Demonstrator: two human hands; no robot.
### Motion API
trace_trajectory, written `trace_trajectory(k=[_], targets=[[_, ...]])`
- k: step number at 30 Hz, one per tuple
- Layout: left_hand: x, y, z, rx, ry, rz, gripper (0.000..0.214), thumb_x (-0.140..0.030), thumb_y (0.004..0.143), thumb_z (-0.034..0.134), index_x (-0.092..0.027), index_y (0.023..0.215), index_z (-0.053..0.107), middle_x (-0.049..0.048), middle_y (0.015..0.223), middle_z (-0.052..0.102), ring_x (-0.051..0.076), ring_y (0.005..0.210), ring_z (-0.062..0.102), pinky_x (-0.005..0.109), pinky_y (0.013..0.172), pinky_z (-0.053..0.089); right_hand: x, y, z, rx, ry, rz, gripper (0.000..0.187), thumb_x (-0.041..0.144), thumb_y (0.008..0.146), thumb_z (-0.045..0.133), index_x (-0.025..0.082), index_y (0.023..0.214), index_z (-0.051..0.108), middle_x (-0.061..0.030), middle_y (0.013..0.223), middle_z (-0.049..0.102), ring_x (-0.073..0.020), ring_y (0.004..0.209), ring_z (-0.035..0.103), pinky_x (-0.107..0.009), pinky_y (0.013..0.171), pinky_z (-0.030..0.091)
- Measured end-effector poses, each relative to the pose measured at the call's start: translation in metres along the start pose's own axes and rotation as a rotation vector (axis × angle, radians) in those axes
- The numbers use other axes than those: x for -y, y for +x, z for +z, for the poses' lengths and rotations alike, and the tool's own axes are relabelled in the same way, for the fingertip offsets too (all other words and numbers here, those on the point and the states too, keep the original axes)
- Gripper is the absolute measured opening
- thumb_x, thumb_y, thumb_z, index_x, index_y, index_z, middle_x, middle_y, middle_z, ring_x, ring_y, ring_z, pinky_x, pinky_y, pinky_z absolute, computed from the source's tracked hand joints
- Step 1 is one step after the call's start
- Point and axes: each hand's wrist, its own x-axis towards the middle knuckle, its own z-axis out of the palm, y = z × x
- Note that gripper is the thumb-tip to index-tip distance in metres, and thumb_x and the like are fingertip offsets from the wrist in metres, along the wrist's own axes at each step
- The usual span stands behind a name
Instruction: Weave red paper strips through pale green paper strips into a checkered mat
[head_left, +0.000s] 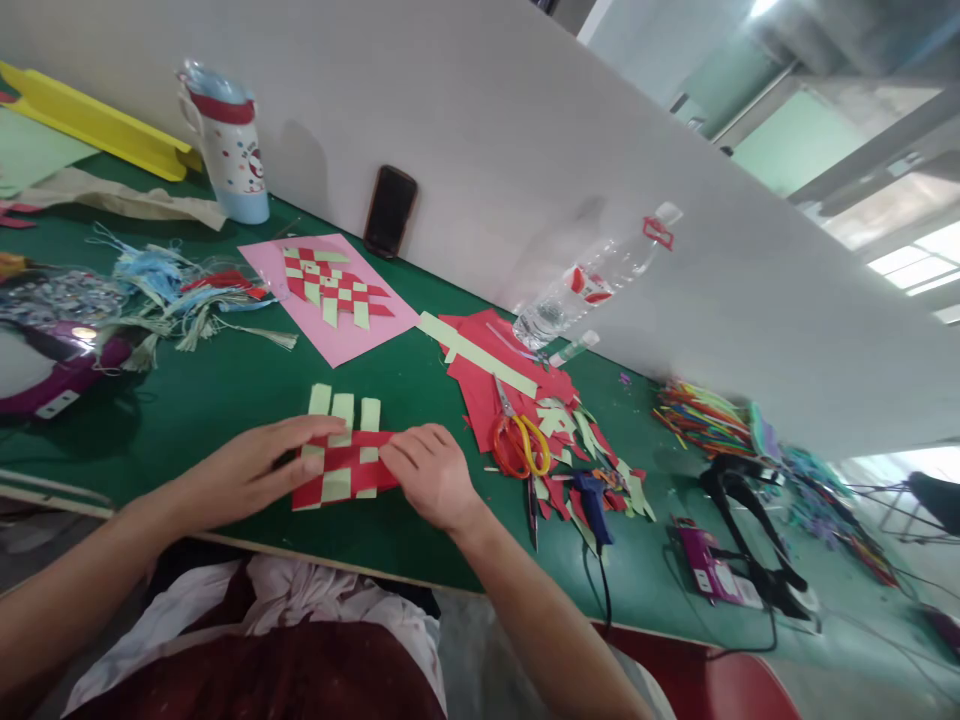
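On the green table in front of me lies a small checkered weave of red and pale green paper strips [341, 484], with several green ends sticking up past its far side. My left hand [262, 468] rests on its left part, fingers stretched out and thumb apart from them. At the right end, my right hand [433, 472] has its bent fingers closed on the red strips; its thumb is hidden. Beyond the weave, a finished-looking woven paper piece [330, 283] in the same colours lies on a pink paper sheet [337, 345].
Right of my hands are orange-yellow scissors [521, 445], red paper [471, 405], paper scraps and a blue glue gun [595, 505] with a cable. A plastic bottle [581, 290], a phone [390, 210] and a flask [234, 160] stand along the grey partition. Tassels [161, 280] lie left.
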Motion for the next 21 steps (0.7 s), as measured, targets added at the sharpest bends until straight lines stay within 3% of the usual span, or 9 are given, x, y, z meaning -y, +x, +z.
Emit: trace_trajectory(k=[2,4,7,10,13,17,21], targets=[[0.011,-0.015,0.002,-0.003,0.114,-0.014,0.055,-0.07,0.087,0.07,-0.032,0.127,0.075,0.0078,0.164,0.053,0.041,0.139,0.06,0.048,0.113,0.05,0.003,-0.017,0.007,0.001,0.007,-0.002,0.029,0.017,0.108,0.048,0.023,0.12,0.074,-0.0111,0.117,0.078,-0.0259,0.113,0.066,-0.043,0.102,0.048],[0.018,-0.028,0.002,-0.091,0.45,0.043,0.052,-0.068,0.098,0.055,-0.034,0.134,0.07,0.0083,0.171,0.042,0.039,0.131,0.066,0.05,0.105,0.057,0.0,-0.032,0.004,-0.002,0.018,0.002,0.029,0.027,0.107,0.059,0.022,0.133,0.07,-0.0134,0.13,0.074,-0.0297,0.127,0.061,-0.047,0.108,0.047],[0.025,-0.043,0.007,-0.199,0.739,0.211,0.05,-0.061,0.105,0.044,-0.032,0.141,0.062,0.0126,0.163,0.051,0.039,0.137,0.061,0.057,0.108,0.055,-0.007,-0.047,-0.007,0.015,0.056,0.031,0.049,0.046,0.103,0.069,0.021,0.144,0.063,-0.0159,0.143,0.067,-0.0333,0.141,0.053,-0.052,0.114,0.047],[0.026,-0.044,0.018,-0.208,0.835,0.34,0.045,-0.053,0.108,0.046,-0.027,0.14,0.062,0.0135,0.154,0.058,0.037,0.137,0.06,0.056,0.109,0.054,-0.008,-0.046,-0.008,0.012,0.087,0.053,0.059,0.056,0.105,0.061,0.017,0.149,0.059,-0.0178,0.15,0.062,-0.0336,0.15,0.046,-0.052,0.119,0.046],[0.024,-0.028,0.027,-0.165,0.877,0.466,0.04,-0.044,0.108,0.048,-0.026,0.142,0.063,0.0097,0.153,0.062,0.034,0.148,0.051,0.055,0.123,0.041,-0.005,-0.035,0.004,0.068,0.075,0.046,0.063,0.059,0.108,0.054,0.015,0.153,0.056,-0.0182,0.156,0.058,-0.0334,0.157,0.038,-0.054,0.124,0.042],[0.025,0.011,0.025,-0.095,0.93,0.559,0.045,-0.023,0.107,0.045,-0.03,0.149,0.059,0.0015,0.161,0.058,0.024,0.162,0.032,0.046,0.134,0.018,-0.003,-0.022,0.022,0.164,0.036,0.066,0.067,0.059,0.109,0.053,0.017,0.161,0.047,-0.0157,0.165,0.049,-0.0338,0.161,0.032,-0.059,0.13,0.032],[0.035,0.041,0.019,-0.039,0.949,0.538,0.044,-0.024,0.104,0.049,-0.033,0.144,0.065,-0.0022,0.158,0.061,0.021,0.158,0.04,0.042,0.134,0.009,-0.005,-0.02,0.027,0.205,0.059,0.069,0.072,0.062,0.11,0.047,0.016,0.164,0.042,-0.0129,0.17,0.042,-0.0316,0.162,0.029,-0.06,0.133,0.023]])
